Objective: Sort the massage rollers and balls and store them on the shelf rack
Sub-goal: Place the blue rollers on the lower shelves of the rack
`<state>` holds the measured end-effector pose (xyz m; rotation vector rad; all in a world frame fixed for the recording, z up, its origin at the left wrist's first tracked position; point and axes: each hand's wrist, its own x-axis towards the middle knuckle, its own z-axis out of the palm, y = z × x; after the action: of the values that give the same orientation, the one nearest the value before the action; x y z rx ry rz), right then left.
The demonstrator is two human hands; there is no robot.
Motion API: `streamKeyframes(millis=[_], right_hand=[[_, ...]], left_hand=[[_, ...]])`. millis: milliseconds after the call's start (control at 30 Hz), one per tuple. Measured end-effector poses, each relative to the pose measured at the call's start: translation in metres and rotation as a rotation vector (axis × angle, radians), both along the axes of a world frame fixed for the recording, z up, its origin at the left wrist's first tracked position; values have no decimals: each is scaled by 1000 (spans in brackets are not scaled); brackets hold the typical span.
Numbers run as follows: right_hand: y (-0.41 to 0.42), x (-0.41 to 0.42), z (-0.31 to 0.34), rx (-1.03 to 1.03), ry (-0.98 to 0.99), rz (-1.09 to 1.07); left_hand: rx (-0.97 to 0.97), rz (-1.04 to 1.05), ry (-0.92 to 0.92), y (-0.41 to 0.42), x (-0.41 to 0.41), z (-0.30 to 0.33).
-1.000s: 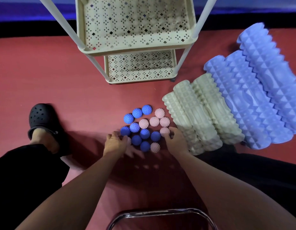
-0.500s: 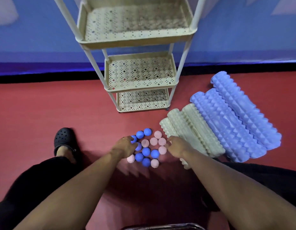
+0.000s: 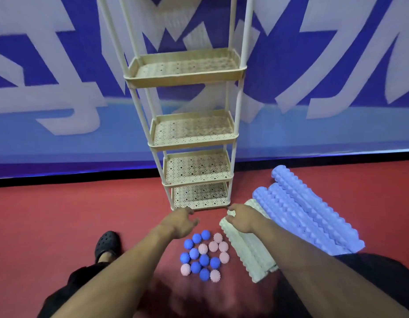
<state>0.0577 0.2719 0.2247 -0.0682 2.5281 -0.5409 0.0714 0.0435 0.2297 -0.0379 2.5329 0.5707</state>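
Spiky balls [image 3: 204, 254] clustered on floor before rack [image 3: 196, 177]; rollers [image 3: 295, 226] beside. Left hand [image 3: 179, 222] and right hand [image 3: 241, 218] hover, fingers loosely curled, empty. Balls probably light, grippy: pinch across spikes

Both forearms bare, reaching toward 12 o'clock, converging slightly. Left hand [image 3: 179, 222] palm down, fingers loosely curled, holding nothing, thumb side toward 3 o'clock. Right hand [image 3: 242, 218] palm down, fingers bent downward, tips pointing toward 9 o'clock; whether they grip anything is unclear.
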Motion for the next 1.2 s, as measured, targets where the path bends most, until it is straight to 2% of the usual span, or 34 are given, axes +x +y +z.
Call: streamKeyframes(millis=[233, 533, 767, 967, 1200], right_hand=[[-5, 17, 50, -6, 138, 19], [-10, 48, 117, 10, 167, 117], [-1, 77, 164, 26, 293, 123], [8, 90, 197, 69, 352, 136], [19, 91, 203, 124, 368, 116]], left_hand=[[32, -26, 175, 17, 24, 57], [-90, -69, 241, 16, 65, 116], [-115, -82, 338, 19, 88, 164], [-108, -157, 370, 31, 94, 185], [-99, -206, 449, 33, 79, 188]])
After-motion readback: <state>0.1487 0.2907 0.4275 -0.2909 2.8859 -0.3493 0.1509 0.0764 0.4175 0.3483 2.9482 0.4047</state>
